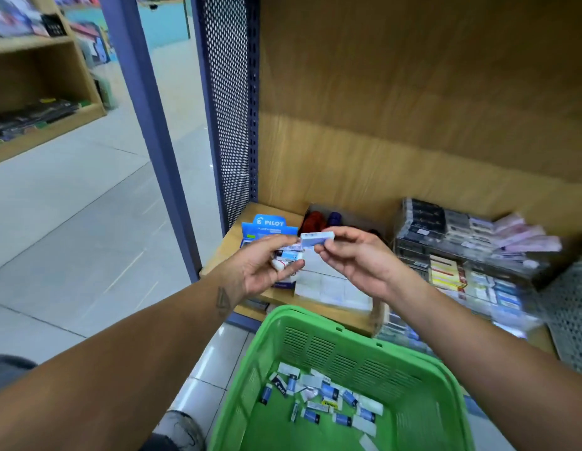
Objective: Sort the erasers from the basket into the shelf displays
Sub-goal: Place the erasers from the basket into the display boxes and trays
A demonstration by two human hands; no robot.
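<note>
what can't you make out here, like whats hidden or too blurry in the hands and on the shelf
Head view only:
- Erasers in the left hand: count hidden by fingers.
- Print on the eraser pinched by the right hand: too small.
- Stacked boxes on the shelf: motion-blurred, labels unreadable.
- Basket: near side cut off by the bottom edge.

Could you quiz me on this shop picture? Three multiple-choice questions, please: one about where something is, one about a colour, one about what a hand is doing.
1. Where do the loose erasers lie?
A. on the floor tiles
B. in the basket
C. on the top shelf

2. What colour is the basket?
A. green
B. red
C. black

3. What is the right hand doing?
A. hanging idle
B. pressing flat on the shelf
C. pinching a blue eraser

Answers: 1 B, they litter its bottom. 2 A, bright green plastic. 3 C, fingertips clasp the eraser beside the left hand, which holds several more.
</note>
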